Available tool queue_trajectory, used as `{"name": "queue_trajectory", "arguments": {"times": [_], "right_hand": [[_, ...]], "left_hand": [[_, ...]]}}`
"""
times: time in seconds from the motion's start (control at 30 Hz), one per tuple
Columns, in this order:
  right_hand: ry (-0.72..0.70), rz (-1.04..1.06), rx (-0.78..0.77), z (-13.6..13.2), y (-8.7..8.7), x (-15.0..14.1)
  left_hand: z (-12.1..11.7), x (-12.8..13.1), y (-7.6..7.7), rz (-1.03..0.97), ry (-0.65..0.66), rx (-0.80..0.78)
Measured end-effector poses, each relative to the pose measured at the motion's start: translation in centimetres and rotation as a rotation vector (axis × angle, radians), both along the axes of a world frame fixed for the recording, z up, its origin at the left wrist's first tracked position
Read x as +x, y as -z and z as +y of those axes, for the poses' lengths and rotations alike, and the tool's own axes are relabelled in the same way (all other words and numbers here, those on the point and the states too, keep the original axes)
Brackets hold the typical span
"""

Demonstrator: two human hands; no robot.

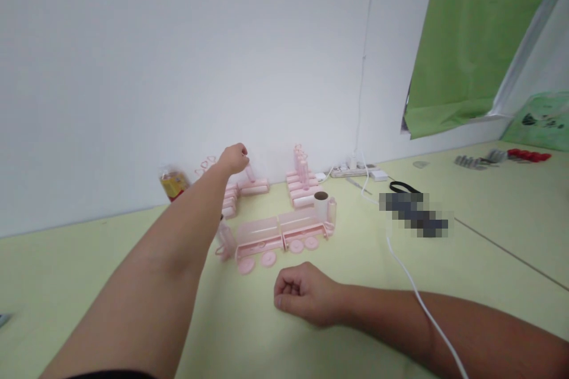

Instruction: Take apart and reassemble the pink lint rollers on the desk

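My left hand [235,159] reaches toward the wall, its fingers pinched at the top of a clear pink tube [250,173]. That tube stands over a pink box [253,187] in the back left group. My right hand [306,295] rests on the table with its fingers curled in and nothing showing in them. Just beyond it lie two open pink trays [260,247] with raised lids [258,228]. Several pink discs [268,259] lie in front of the trays. A white cardboard roll [321,208] and another pink tube [332,211] stand at their right end.
More pink boxes [293,189] with upright tubes [303,172] stand near the wall. A yellow-red package [174,182] sits at the left. A power strip [351,171] lies behind, and a white cable [411,281] crosses my right forearm. Red items [528,156] lie far right.
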State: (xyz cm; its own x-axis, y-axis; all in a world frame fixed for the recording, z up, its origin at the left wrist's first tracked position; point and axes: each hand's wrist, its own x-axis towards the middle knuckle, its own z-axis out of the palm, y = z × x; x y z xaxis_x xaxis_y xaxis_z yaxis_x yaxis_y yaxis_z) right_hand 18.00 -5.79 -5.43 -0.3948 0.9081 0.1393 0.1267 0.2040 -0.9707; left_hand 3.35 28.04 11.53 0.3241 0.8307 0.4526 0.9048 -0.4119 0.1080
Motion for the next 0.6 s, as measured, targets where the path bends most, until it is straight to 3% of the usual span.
{"name": "queue_trajectory", "arguments": {"times": [0.13, 0.3, 0.4, 0.47, 0.53, 0.6], "right_hand": [[0.002, 0.003, 0.0, -0.2, -0.2, 0.0], [-0.005, 0.099, -0.12, 0.1, -0.1, -0.1], [0.016, 0.239, -0.215, 1.0, 0.3, 0.1], [0.058, 0.334, -0.189, 1.5, 0.6, 0.2], [0.107, 0.401, -0.121, 1.7, 0.7, 0.4], [0.155, 0.403, -0.036, 1.4, 0.7, 0.6]], "left_hand": [[-2.3, 0.4, -1.1, -0.11, 0.018, 0.071], [-7.1, 0.8, -5.0, -0.347, 0.103, 0.12], [-11.9, 0.6, -7.3, -0.61, 0.234, 0.043], [-15.9, 0.1, -7.9, -0.756, 0.352, 0.01], [-20.2, -0.5, -7.6, -0.885, 0.427, -0.031], [-24.3, -1.3, -6.4, -0.979, 0.443, -0.118]]}}
